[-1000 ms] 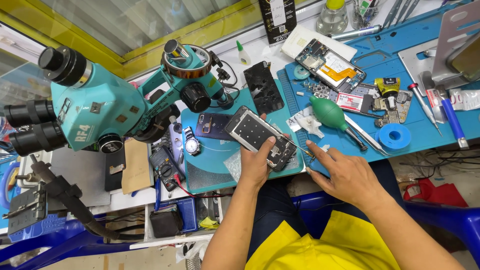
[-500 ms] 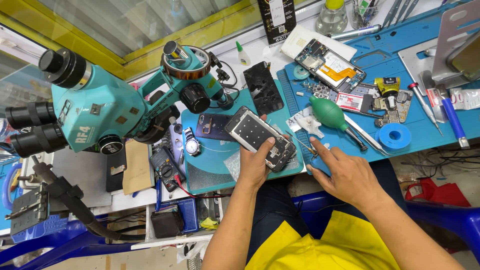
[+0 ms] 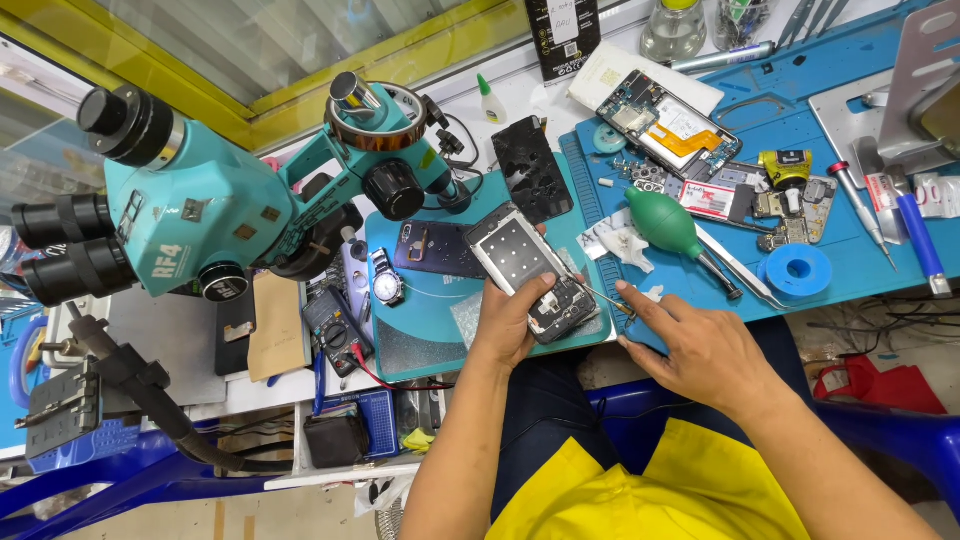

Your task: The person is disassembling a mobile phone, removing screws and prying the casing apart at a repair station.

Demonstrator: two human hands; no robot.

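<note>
My left hand (image 3: 508, 322) grips an opened phone (image 3: 522, 262) with its back removed, holding it tilted over the teal work mat (image 3: 430, 330). My right hand (image 3: 705, 348) pinches a thin metal tool (image 3: 592, 291). The tool's tip touches the phone's lower end, where the dark circuit board shows. The two hands sit close together at the bench's front edge.
A teal stereo microscope (image 3: 200, 210) stands at the left. A second phone (image 3: 438, 247) and a wristwatch (image 3: 386, 284) lie on the mat. On the blue mat (image 3: 850, 290) to the right lie a green air blower (image 3: 668, 222), another opened phone (image 3: 665, 125), a blue tape roll (image 3: 797, 270) and screwdrivers.
My right hand has edged slightly up and toward the phone with the tool. The left hand and the phone have stayed in place.
</note>
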